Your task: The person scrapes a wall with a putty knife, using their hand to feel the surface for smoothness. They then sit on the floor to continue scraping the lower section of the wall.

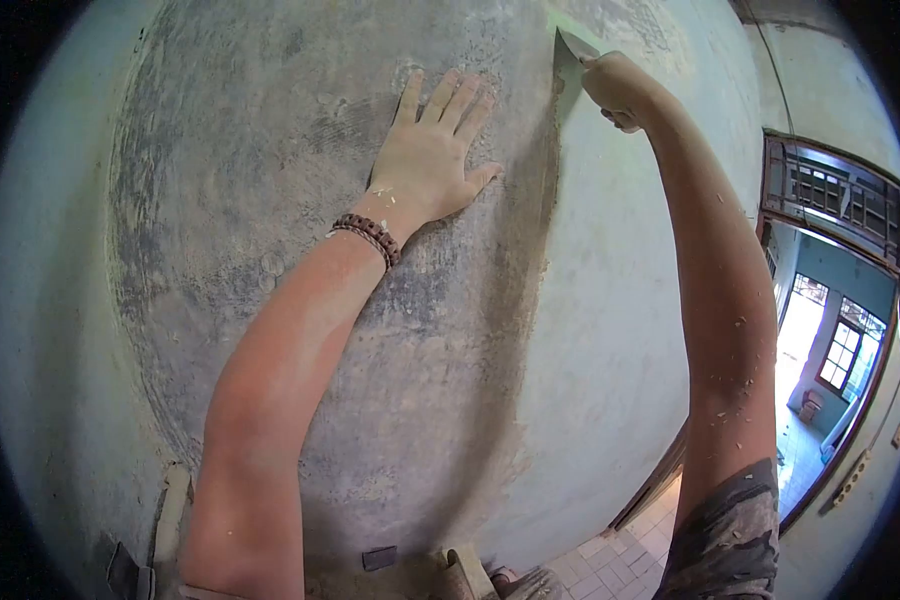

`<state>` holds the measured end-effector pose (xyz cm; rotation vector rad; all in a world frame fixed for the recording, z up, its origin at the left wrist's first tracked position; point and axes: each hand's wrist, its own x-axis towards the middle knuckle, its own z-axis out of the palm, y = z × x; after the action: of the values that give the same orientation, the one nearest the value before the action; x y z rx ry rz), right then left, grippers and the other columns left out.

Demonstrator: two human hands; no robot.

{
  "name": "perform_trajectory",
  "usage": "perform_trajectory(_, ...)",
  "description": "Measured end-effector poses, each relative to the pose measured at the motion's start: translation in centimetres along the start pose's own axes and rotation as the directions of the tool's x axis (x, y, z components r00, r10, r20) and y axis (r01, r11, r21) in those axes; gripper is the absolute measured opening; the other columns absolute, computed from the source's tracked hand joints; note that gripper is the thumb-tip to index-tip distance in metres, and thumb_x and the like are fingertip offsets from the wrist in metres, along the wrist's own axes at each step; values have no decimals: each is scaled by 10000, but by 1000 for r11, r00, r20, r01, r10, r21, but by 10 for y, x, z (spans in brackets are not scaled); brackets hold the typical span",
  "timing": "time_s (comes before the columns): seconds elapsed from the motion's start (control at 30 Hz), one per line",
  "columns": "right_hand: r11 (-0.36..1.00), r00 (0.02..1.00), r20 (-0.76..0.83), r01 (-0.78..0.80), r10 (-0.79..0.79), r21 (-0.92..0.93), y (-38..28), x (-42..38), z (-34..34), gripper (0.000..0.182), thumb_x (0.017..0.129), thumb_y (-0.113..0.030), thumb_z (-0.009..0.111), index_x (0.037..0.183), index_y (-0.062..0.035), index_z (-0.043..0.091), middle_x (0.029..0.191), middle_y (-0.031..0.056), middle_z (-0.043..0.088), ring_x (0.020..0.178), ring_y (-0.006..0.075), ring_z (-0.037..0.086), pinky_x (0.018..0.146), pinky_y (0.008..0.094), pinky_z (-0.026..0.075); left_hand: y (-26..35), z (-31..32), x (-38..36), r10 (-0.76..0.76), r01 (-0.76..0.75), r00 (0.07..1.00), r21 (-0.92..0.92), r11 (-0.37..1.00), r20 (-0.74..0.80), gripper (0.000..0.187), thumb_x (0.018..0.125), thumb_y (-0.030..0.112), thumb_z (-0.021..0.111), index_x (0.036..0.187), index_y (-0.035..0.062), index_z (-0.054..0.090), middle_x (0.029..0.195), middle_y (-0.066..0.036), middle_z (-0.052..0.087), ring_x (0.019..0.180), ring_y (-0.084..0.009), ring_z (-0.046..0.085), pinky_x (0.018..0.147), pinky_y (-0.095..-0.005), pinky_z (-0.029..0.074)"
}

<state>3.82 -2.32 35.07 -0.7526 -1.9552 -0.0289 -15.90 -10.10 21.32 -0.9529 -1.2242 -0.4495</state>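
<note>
My left hand (432,160) lies flat against the bare grey patch of wall (240,200), its fingers spread, a brown beaded bracelet (370,236) round the wrist. At the upper right, my right hand (618,90) is closed round the handle of a scraper (574,46). The metal blade points up and left and meets the wall near the border between the grey surface and the pale green paint (610,260). Most of the handle is hidden in my fist. Small pale flakes cling to both forearms.
On the right, a doorway (800,350) with a barred vent (830,190) above it opens to a bright room with a window (843,355). A tiled floor (620,555) shows below. A dark flat piece (379,558) is at the bottom centre, and a power strip (850,478) hangs at the lower right.
</note>
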Motion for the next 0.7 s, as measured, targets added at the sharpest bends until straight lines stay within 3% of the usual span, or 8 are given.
perform_trajectory(0.1,999,999,42,30,-29,-45,2,-14,-9,432,947,-168,406,1360,-92,506,555,-9,319,454,138,277,396,326,275,1,1,-3,7,-7,1000,-11,1000,4,694,934,564,399,1480,143,314,1550,-66,267,1446,-232,190,1196,-471,60)
perform_trajectory(0.2,1000,1000,22,6,-5,-14,-1,-3,-10,276,941,-186,419,1013,15,594,530,-8,310,426,125,273,383,319,256,-2,-3,-2,-9,9,1000,-3,1000,16,699,936,567,389,1483,142,306,1553,-65,260,1450,-228,175,1197,-469,50)
perform_trajectory(0.3,999,999,-40,30,-30,-24,-3,21,-9,280,926,-182,441,963,48,598,532,6,354,424,123,309,375,322,265,0,-2,-2,3,-3,999,-13,1000,38,702,936,568,382,1485,137,303,1555,-66,256,1453,-225,165,1198,-468,43)
perform_trajectory(0.37,998,999,9,31,-31,-62,5,14,-15,264,920,-181,448,961,36,592,541,24,399,434,127,343,371,330,270,0,0,-6,5,-5,1000,-21,1000,26,704,936,568,379,1485,134,302,1555,-68,255,1453,-225,162,1197,-469,41)
perform_trajectory(0.43,990,996,3,93,-94,-103,4,-9,-15,288,914,-161,445,1057,24,613,544,20,400,431,122,335,362,326,271,-1,-1,-8,5,-4,1000,-38,999,13,701,935,562,388,1482,131,309,1556,-72,253,1451,-230,170,1196,-472,45)
perform_trajectory(0.47,990,999,18,39,-37,-134,-2,-6,-15,363,908,-141,443,1214,-43,610,552,4,380,437,118,331,355,315,280,-3,-2,-7,-5,5,1000,-29,1000,6,701,935,562,388,1482,131,309,1556,-72,253,1451,-230,170,1196,-472,45)
perform_trajectory(0.57,988,998,16,-66,69,-142,-7,27,-12,416,911,-140,442,1299,-85,580,562,-5,378,440,110,322,356,306,291,-2,-1,-5,6,-6,999,-27,1000,31,704,932,561,396,1481,129,310,1556,-76,253,1449,-235,176,1194,-476,52)
perform_trajectory(0.7,998,1000,21,-18,19,-58,-3,1,-18,398,922,-167,449,1289,-94,584,565,-7,384,459,108,327,370,311,292,-1,-1,-10,8,-7,1000,-45,999,15,703,930,556,406,1479,128,313,1556,-76,253,1448,-239,180,1192,-479,59)
